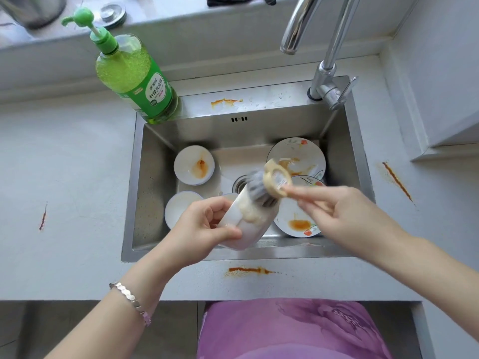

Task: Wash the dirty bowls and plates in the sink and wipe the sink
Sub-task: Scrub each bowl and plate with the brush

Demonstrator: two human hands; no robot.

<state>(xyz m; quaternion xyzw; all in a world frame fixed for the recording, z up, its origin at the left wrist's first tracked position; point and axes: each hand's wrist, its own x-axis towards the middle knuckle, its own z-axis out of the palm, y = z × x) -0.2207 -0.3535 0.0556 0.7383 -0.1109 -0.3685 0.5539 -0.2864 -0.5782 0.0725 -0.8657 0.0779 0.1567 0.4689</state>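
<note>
Over the sink's front half: left hand (204, 229) grips a white bowl (248, 234), thumb and fingers curled round its lower wall.
Bowl axis: tipped on its side, running from near-left to far-right; mouth faces up and right, toward the brush.
Bowl surface: smooth, glossy white; pale foam inside near the rim.
Brush (261, 189): grey scouring head set in the bowl's mouth; beige loop handle points up and right; motion-blurred.
Right hand (342, 216): pinches the handle's end between thumb and long, nearly straight fingers.
Sink (155, 177): brushed steel, rectangular, flat walls.
Sink contents: orange-stained bowl (194, 164) at far left, plain bowl (178, 208) in front of it; flower-patterned plates (298, 151) overlapping at right, orange smears on them.
Rim, far left: green soap bottle (134, 79), upright, pump top.
Countertop (64, 164): matt grey, orange streaks.
</note>
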